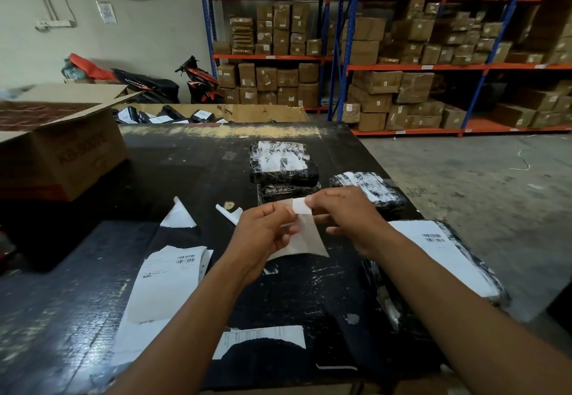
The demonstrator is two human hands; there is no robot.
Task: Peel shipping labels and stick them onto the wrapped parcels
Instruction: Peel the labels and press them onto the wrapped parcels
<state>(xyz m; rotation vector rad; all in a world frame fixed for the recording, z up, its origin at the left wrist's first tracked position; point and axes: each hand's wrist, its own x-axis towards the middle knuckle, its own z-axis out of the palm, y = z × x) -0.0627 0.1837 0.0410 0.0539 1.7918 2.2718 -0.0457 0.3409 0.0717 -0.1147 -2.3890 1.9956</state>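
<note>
Head view, peeling step in hand (nothing stuck down yet). Held above the middle of the black scuffed table (185, 162): a white paper shipping label on its pale backing sheet (305, 239). Left grip (263, 230) pinching the sheet's upper edge; right grip (346, 215) pinching the lifted white corner, thumb and forefinger pressed together on it. Hangs with the pinched end up and away, free end drooping toward the table's near edge; long axis judged to run far-to-near, steeply tilted. Next, probably: draw the corner off evenly, keep the sticky face off the fingers, then carry it to a black plastic-wrapped parcel (368, 190) toward the table's far right (already labelled or not, hard to tell).
</note>
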